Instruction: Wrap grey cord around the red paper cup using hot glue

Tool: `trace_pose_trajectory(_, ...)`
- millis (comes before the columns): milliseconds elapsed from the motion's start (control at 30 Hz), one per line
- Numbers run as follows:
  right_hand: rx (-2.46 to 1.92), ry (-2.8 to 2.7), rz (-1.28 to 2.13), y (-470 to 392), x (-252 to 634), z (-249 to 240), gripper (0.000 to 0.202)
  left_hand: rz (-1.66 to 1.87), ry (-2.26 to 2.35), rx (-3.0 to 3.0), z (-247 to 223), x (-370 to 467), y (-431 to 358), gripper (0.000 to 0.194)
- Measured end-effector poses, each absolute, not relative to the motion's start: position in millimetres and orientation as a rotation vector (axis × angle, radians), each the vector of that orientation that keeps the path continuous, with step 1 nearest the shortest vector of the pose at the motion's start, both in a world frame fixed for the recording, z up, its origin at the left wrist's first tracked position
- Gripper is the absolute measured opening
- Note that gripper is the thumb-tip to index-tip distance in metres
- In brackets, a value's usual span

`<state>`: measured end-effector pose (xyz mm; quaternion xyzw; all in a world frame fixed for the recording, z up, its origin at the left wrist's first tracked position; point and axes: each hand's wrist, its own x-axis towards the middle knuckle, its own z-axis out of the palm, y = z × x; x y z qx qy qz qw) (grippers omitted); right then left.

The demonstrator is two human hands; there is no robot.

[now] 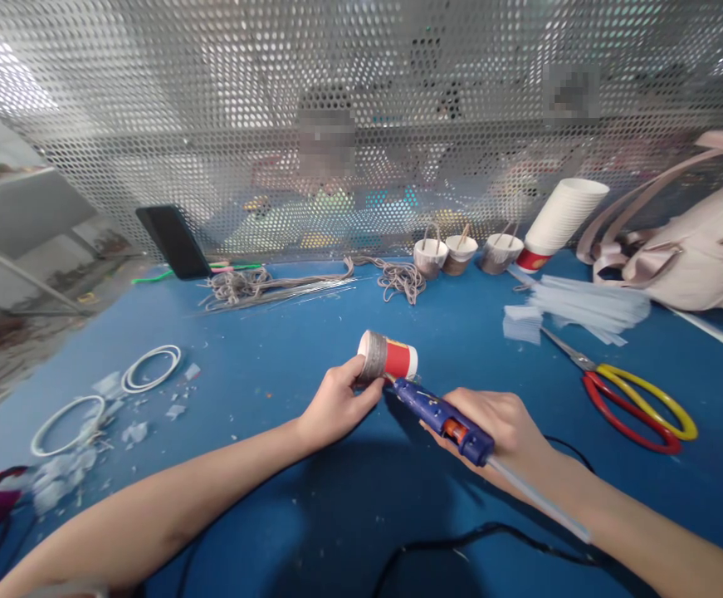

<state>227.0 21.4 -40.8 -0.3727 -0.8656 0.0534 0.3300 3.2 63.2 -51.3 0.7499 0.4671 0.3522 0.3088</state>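
Observation:
A paper cup (401, 359), red and white, lies on its side above the blue table, its wider part wrapped in grey cord (374, 355). My left hand (339, 400) grips it at the wrapped end, thumb below. My right hand (498, 428) is closed around a dark blue glue gun (439, 413), whose nozzle points at the underside of the cup near the edge of the cord. Whether the nozzle touches the cup is too small to tell. A clear glue stick (541, 501) sticks out of the gun's rear.
Behind are a phone (174, 242), grey cord bundles (402, 281), three wrapped cups (429, 258) and stacked cups (564, 218). Scissors (635, 403) and white strips (591, 305) lie right, near a pink bag (710, 241). White rings (151, 369) lie left; a black cable (491, 529) runs in front.

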Motion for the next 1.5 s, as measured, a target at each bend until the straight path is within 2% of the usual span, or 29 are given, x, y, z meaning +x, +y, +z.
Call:
trace_pose_trajectory(567, -0.937, -2.296, -0.016, 23, 227, -35, 0.010, 0.920, 1.248, 1.998, -51, 3, 63, 0.012)
trace_pose_trajectory(833, -0.930, -2.316, 0.010, 22, 228, -36, 0.013, 0.918, 1.236, 2.026, -52, 3, 63, 0.012)
trace_pose_trajectory(1067, -0.991, -2.257, 0.063, 23, 233, -39, 0.004, 0.914, 1.223, 2.036, -53, 1, 64, 0.008)
trace_pose_trajectory(1500, -0.986, -2.241, 0.137, 24, 235, -31, 0.009, 0.935, 1.147, 2.083, -51, 1, 64, 0.014)
